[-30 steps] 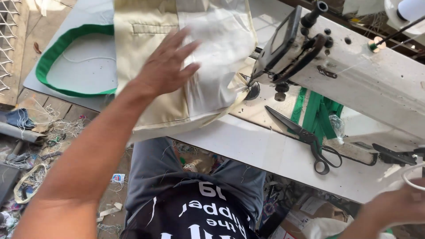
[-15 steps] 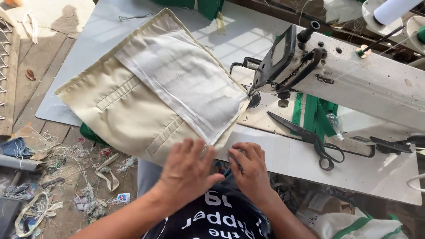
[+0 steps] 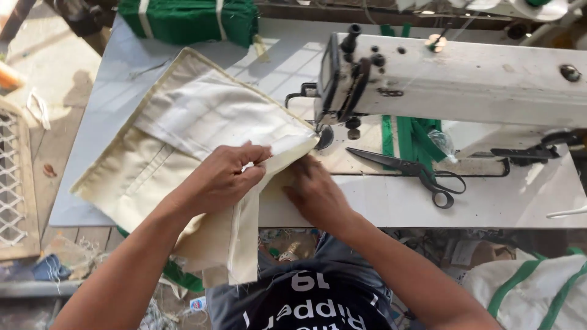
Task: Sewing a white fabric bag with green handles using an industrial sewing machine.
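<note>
Both my hands work cream cloth on the grey bench, left hand clenched on a fold, right hand pressing flat beside the white sewing machine.

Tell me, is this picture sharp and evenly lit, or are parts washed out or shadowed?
Head view: strong sunlight from the upper side bleaches the white sewing machine and the pale table; the left hand and right hand on the cream fabric look sharp; the scissors cast a crisp shadow; the edges bend slightly.
</note>
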